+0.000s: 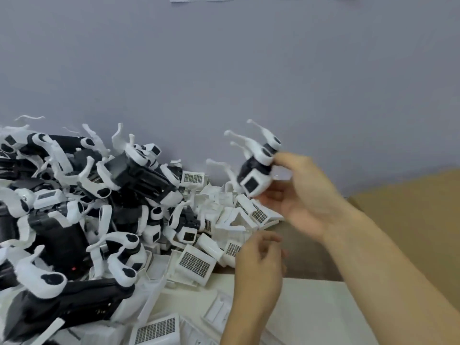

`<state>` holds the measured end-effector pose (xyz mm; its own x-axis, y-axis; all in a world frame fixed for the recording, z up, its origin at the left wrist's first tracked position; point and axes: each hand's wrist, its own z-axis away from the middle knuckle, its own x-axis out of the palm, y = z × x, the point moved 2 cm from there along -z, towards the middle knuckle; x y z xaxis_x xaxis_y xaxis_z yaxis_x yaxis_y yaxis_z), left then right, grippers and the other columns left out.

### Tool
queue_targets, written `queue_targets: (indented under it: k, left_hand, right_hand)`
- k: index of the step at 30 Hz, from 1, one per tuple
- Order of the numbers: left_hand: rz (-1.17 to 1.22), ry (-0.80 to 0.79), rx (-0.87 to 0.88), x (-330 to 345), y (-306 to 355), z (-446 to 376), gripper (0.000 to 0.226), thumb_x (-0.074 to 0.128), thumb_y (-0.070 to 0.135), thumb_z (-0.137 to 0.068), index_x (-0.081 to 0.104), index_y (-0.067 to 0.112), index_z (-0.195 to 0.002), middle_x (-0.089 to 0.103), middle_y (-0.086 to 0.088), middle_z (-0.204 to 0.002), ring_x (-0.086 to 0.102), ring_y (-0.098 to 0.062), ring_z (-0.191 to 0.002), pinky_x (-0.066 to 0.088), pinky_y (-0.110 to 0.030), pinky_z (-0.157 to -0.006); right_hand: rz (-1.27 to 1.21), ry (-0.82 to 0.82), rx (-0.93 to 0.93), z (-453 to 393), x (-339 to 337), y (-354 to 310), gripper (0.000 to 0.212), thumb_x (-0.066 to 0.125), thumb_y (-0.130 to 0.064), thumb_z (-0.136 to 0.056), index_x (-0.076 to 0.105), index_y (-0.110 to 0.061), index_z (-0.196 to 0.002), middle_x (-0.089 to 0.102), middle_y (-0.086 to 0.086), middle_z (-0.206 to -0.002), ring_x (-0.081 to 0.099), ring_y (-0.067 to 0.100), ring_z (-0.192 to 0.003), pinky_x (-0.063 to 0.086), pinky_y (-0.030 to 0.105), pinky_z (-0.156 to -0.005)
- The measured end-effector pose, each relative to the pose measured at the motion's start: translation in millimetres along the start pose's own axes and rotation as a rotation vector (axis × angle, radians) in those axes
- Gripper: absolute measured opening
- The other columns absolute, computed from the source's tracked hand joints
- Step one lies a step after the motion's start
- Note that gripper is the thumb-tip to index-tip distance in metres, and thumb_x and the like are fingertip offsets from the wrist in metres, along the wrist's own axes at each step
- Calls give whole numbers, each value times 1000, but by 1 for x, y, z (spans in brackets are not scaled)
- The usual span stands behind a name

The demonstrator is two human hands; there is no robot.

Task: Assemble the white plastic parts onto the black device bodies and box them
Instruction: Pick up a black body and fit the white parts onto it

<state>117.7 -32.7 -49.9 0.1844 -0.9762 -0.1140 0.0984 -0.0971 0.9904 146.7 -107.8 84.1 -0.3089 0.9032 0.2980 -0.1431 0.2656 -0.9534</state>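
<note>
Here the right hand (302,195) fingers grip an assembled device (256,170); left hand (258,267) fingers curl loosely, holding nothing.

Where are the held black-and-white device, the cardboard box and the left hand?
held device (256,174), head view, on its white front housing.
cardboard box (410,207), head view, on its brown flap.
left hand (258,267), head view, on its back.
</note>
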Motion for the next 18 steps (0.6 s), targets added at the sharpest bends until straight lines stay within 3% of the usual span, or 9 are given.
queue_targets:
  k: [1,3,6,9,11,14,15,18]
  left_hand:
    - [186,40,65,4,4,12,27,50,-2,-92,66,20,-89,66,0,-73,58,-13,-57,53,-32,-55]
    - [181,146,131,-2,19,20,30,55,-1,-90,65,28,-97,67,1,-81,62,-13,-63,59,-44,-67]
    - [189,102,227,4,19,29,39,62,6,-90,58,39,-110,68,20,-98,67,-3,-84,56,-24,-68]
    - [99,26,269,4,21,30,40,62,7,-90,61,39,-115,68,19,-110,62,4,-105,51,-14,-80]
    - [34,-27,278,7,24,33,38,61,5,-92,67,36,-113,68,17,-116,61,-1,-115,54,-22,-90]
    - [90,-118,302,7,28,35,36,60,14,-86,69,30,-117,69,13,-120,65,-12,-115,58,-40,-91]
    - [100,-146,308,7,29,35,38,58,19,-83,69,31,-118,71,12,-119,66,-11,-114,58,-37,-91]
    - [112,-151,345,6,38,39,24,54,29,-93,73,41,-104,73,21,-107,65,5,-105,47,-8,-83]
  right_hand:
    - [-51,-20,-12,9,-12,0,14,56,-22,-94,66,-21,-104,69,2,-78,62,12,-58,53,22,-53]
    - [-92,-41,-21,30,-35,7,12,61,-29,-89,70,-28,-97,71,-3,-82,64,10,-61,52,20,-53]
    - [-113,87,60,56,-62,37,28,62,-36,-78,76,-26,-100,73,1,-81,62,10,-52,49,19,-44]
    - [-227,244,175,70,-76,68,31,48,-27,-98,67,-6,-110,67,17,-68,56,17,-42,47,20,-37]
    - [-263,307,207,72,-80,79,40,41,-27,-103,66,4,-100,62,23,-60,54,19,-38,46,19,-35]
    - [-229,337,210,68,-83,81,55,41,-33,-104,71,7,-81,60,26,-57,52,21,-34,44,21,-32]
    - [-204,343,222,66,-83,81,61,39,-36,-104,71,7,-75,59,27,-56,51,22,-32,42,21,-31]
    - [-12,351,264,63,-87,86,70,33,-44,-106,69,8,-77,57,27,-52,46,24,-29,35,21,-28]
